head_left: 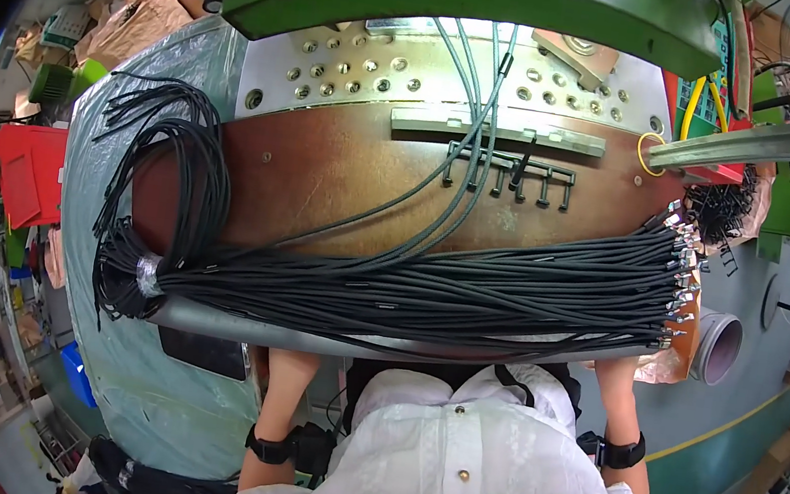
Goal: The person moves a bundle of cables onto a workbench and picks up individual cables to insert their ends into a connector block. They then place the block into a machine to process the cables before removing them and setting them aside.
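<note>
Neither of my hands shows: my left forearm (290, 379) and my right forearm (615, 394) both reach in under the front edge of the work table, which hides the fingers. Above them a thick bundle of black cables (428, 297) lies across the table from left to right. Clear tape (148, 275) binds it near the left end, where several cables loop back. Bare metal terminals (682, 277) tip the cables on the right. Several cables rise from the bundle toward the green machine (470, 0). A black moulded plastic runner (516, 175) with short prongs lies behind the bundle.
A metal bar (497, 132) sits before a drilled steel plate (339, 67). At the right, a metal arm (763, 145) juts over the table near a red control box (713, 176). A dark flat device (203, 354) lies at the left on plastic sheeting (123, 350).
</note>
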Motion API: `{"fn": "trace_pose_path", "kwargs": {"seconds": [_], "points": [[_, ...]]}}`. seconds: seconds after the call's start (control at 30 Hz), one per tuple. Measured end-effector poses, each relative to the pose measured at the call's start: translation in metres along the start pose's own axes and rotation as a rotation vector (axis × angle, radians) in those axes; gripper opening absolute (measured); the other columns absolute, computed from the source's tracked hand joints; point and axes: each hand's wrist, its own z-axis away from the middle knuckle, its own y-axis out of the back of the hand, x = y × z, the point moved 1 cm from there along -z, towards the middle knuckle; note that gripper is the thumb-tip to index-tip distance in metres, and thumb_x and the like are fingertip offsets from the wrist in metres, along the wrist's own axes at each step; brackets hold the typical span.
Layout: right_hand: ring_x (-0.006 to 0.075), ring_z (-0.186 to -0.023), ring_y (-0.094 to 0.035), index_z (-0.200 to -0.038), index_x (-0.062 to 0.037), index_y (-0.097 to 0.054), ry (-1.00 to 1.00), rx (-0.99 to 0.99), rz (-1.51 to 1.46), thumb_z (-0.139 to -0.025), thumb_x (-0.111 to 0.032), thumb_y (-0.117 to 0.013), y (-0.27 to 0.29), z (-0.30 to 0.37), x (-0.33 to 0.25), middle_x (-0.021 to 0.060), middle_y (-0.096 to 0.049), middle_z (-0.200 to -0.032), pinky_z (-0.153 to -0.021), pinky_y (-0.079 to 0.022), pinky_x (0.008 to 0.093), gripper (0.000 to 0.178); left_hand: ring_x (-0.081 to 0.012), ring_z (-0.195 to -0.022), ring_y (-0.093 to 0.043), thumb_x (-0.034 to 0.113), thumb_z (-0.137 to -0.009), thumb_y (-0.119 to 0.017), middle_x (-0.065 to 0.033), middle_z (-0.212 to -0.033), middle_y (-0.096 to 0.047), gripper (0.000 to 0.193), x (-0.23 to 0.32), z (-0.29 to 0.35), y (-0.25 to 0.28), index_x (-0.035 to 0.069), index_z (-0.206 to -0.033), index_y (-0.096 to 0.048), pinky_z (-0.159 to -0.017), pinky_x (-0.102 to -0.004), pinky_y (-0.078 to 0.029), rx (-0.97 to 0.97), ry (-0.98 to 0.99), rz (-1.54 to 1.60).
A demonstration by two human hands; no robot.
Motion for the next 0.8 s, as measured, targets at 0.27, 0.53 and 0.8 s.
{"fn": "trace_pose_path", "kwargs": {"seconds": [0.27,0.53,0.8], "points": [[0.0317,-0.073,-0.061,-0.089,-0.0055,-0.065,0.407,-1.103,-0.563,-0.076,-0.014,-0.063,0.151,-0.117,-0.123,0.0106,-0.064,-0.084,-0.071,-0.049,0.0377,0.016,-0.0340,-0.118,-0.047,0.035,-0.081,-0.063,-0.0180,-0.129,-0.048,0.059,0.080,-0.022,0.174,0.001,-0.127,-0.046,-0.097,-0.0380,-0.038,-0.538,-0.802,1.060],[0.0257,-0.079,-0.059,-0.090,-0.0020,-0.058,0.457,-0.006,0.067,-0.078,-0.008,-0.062,0.084,-0.199,-0.137,0.0121,-0.060,-0.086,-0.072,-0.047,0.0298,0.014,-0.0351,-0.120,-0.042,0.054,-0.066,-0.068,-0.0248,-0.132,-0.039,0.094,0.145,-0.089,0.202,-0.005,-0.131,-0.036,-0.096,-0.0401,-0.038,0.131,-0.441,0.390],[0.0152,-0.074,-0.059,-0.095,0.0002,-0.060,0.062,-0.021,0.020,-0.077,0.005,-0.058,0.260,-0.156,-0.054,0.0082,-0.060,-0.089,-0.068,-0.046,0.0244,0.018,-0.0323,-0.094,-0.058,0.013,-0.076,-0.066,-0.0188,-0.103,-0.061,0.033,0.001,-0.072,0.216,-0.005,-0.103,-0.060,-0.085,-0.0341,-0.044,0.123,-0.344,0.388]]}}
